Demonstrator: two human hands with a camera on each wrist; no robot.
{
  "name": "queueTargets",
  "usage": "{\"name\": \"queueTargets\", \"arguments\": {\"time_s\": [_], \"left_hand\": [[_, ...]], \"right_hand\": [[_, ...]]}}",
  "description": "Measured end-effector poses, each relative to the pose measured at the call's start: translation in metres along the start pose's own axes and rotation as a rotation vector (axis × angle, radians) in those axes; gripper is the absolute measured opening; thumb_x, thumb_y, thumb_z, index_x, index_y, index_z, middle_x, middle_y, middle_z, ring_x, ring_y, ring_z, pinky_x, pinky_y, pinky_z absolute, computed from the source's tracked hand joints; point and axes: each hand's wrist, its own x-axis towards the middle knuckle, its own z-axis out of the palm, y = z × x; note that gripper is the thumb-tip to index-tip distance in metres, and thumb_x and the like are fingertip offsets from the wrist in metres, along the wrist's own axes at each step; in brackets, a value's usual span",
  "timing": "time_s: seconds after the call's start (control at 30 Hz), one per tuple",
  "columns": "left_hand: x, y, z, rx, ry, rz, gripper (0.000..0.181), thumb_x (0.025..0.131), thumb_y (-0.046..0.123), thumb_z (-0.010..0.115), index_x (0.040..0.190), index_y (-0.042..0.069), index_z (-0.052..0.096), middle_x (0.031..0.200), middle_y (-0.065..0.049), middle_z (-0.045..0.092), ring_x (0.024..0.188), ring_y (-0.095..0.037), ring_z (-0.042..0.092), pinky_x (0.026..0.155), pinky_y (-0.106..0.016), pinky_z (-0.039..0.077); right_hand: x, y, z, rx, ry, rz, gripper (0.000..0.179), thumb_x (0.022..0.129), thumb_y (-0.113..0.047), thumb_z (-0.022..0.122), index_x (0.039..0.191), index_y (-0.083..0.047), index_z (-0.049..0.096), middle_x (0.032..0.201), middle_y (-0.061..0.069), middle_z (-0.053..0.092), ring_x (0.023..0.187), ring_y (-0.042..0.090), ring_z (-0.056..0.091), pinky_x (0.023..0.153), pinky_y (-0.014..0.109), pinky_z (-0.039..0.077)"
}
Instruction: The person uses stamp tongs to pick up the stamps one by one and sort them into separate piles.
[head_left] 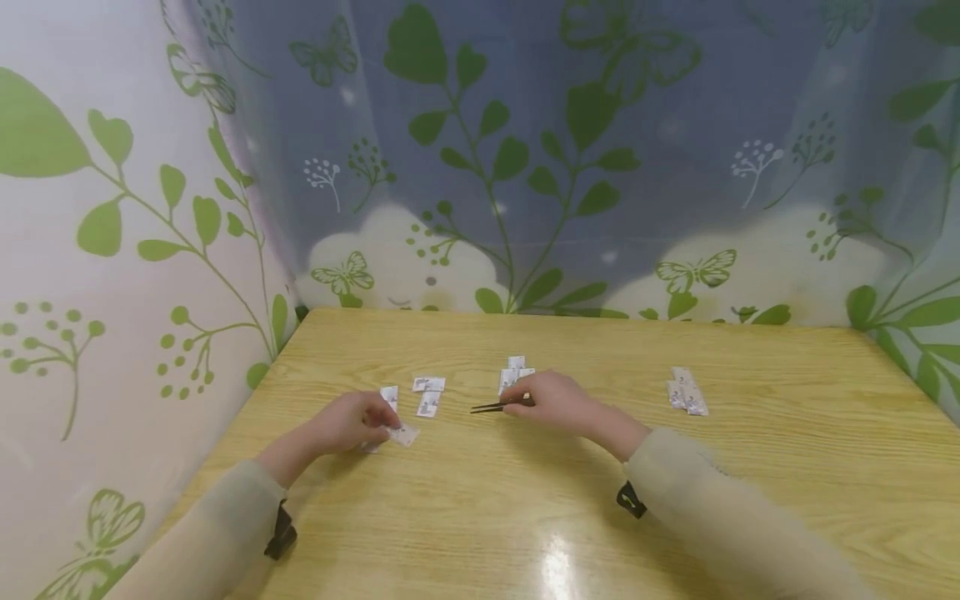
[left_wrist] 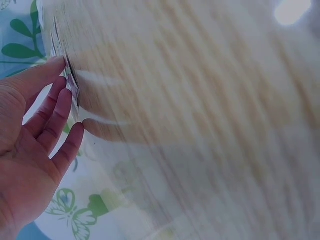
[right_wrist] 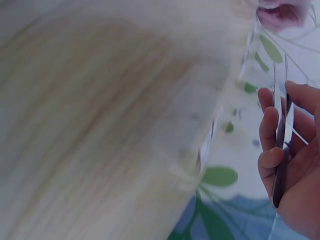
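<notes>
My left hand (head_left: pixel 347 423) pinches a small white printed packet (head_left: pixel 406 434) at the table's left, low over the wood. Another packet (head_left: pixel 389 396) lies just beyond the fingers, and one more shows partly beneath the hand. In the left wrist view, the thumb and fingertips of the left hand (left_wrist: pixel 45 110) meet the packet's thin edge (left_wrist: pixel 73 82). My right hand (head_left: pixel 555 402) holds dark metal tweezers (head_left: pixel 487 407), their slightly parted tips pointing left. The right wrist view shows the tweezers (right_wrist: pixel 281 150) lying across the fingers, under the thumb.
Two packets (head_left: pixel 428 404) form a T shape between the hands. A packet cluster (head_left: pixel 516 363) sits behind the right hand, partly hidden by it. Farther right lies an overlapping cluster (head_left: pixel 687 392). Leaf-patterned curtains (head_left: pixel 480 208) border the wooden table (head_left: pixel 480 500) at back and left.
</notes>
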Motion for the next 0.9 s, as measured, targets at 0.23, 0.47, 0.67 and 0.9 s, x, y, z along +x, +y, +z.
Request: {"name": "queueTargets", "arguments": {"time_s": [0.23,0.47,0.67,0.9], "left_hand": [[0.002,-0.002,-0.002,0.015,0.003,-0.004,0.013,0.084,0.005,0.072,0.094,0.013,0.071,0.090,0.006,0.065,0.081,-0.013,0.056,0.076,-0.036,0.047],[0.004,-0.002,-0.005,0.019,0.018,0.008,0.014,0.082,0.003,0.073,0.084,0.013,0.063,0.081,0.005,0.060,0.078,-0.013,0.056,0.075,-0.035,0.048],[0.002,-0.003,-0.003,0.006,0.025,-0.001,0.014,0.083,0.005,0.073,0.084,0.013,0.063,0.080,0.005,0.060,0.077,-0.012,0.056,0.074,-0.034,0.048],[-0.001,-0.005,0.002,-0.005,0.029,0.009,0.012,0.082,0.003,0.073,0.084,0.012,0.065,0.080,0.005,0.061,0.076,-0.012,0.057,0.073,-0.033,0.048]], "right_hand": [[0.030,-0.023,0.020,-0.058,-0.045,-0.033,0.018,0.096,-0.023,0.063,0.108,-0.015,0.074,0.104,-0.002,0.071,0.093,0.015,0.065,0.078,0.034,0.051],[0.053,-0.048,0.027,-0.077,-0.101,-0.012,0.017,0.097,-0.022,0.061,0.104,-0.014,0.075,0.096,-0.003,0.070,0.084,0.011,0.062,0.074,0.031,0.050],[0.066,-0.054,0.033,-0.114,-0.126,0.000,0.018,0.097,-0.021,0.060,0.104,-0.014,0.075,0.096,-0.002,0.071,0.084,0.012,0.063,0.075,0.031,0.050],[0.076,-0.054,0.040,-0.118,-0.154,-0.038,0.017,0.096,-0.022,0.061,0.103,-0.016,0.076,0.094,-0.004,0.071,0.085,0.012,0.063,0.075,0.030,0.050]]}}
